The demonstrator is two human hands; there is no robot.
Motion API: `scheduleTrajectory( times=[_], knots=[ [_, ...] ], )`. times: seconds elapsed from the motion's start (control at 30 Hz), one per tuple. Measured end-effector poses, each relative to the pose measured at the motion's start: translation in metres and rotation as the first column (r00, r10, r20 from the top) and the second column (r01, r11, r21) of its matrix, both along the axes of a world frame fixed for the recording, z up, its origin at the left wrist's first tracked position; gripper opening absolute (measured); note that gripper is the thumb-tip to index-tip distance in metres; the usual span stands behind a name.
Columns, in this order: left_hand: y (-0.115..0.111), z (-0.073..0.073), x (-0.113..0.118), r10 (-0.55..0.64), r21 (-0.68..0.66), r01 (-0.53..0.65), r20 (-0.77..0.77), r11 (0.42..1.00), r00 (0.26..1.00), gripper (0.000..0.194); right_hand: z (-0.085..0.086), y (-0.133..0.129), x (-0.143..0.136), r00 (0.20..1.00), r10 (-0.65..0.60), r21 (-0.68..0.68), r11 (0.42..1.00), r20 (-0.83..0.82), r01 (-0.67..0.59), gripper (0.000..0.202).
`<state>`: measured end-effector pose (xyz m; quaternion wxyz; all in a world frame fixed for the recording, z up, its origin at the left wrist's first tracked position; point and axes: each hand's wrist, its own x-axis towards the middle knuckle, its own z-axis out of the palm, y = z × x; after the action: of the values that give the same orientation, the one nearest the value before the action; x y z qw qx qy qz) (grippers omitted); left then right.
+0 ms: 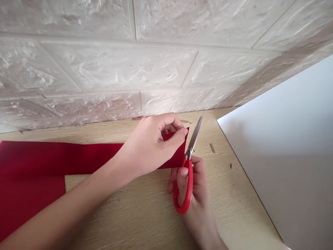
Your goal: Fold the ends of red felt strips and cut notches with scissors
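My left hand (149,146) reaches across from the lower left and pinches the right end of a long dark red strip (96,158), thumb on top near its upper corner. It looks like paper or thin cloth; I cannot tell which. Leftward the strip joins a wider red sheet (28,184). My right hand (196,198) holds a pair of scissors (189,191) with red handles, the thumb through one loop. The blades (195,135) point up and away and appear closed together, right beside the strip's end. Part of the right fingers is hidden behind the handles.
A textured, brick-patterned wall (117,69) stands behind the pale wooden table (125,215). A large white board or sheet (291,156) lies at the right. Small scraps dot the table, including a tan sliver (212,148) and a tiny red bit (230,166).
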<state>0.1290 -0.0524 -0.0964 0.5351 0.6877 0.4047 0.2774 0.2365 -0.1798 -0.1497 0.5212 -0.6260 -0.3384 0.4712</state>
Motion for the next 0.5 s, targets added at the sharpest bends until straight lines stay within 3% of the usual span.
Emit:
scheduleTrajectory(
  times=[0.17,0.3,0.37,0.5],
  knots=[
    [0.000,0.000,0.000,0.001,0.026,-0.001,-0.023,1.000,1.000,0.018,0.005,0.003,0.005,0.997,0.010,-0.030,1.000,0.078,-0.008,0.041],
    [0.002,0.001,-0.002,-0.009,0.034,0.010,-0.024,0.999,1.000,0.015,0.017,0.010,0.031,0.960,-0.059,-0.059,0.995,0.273,0.078,0.048],
    [0.002,0.004,-0.003,-0.033,0.029,0.034,-0.005,0.999,0.999,0.015,0.020,0.012,0.049,0.901,-0.077,-0.119,0.983,0.426,0.141,0.054],
    [0.000,0.009,-0.005,-0.074,0.086,0.074,-0.004,0.994,0.997,0.017,0.019,0.015,0.078,0.687,-0.021,-0.265,0.914,0.726,0.307,0.052]
  ],
)
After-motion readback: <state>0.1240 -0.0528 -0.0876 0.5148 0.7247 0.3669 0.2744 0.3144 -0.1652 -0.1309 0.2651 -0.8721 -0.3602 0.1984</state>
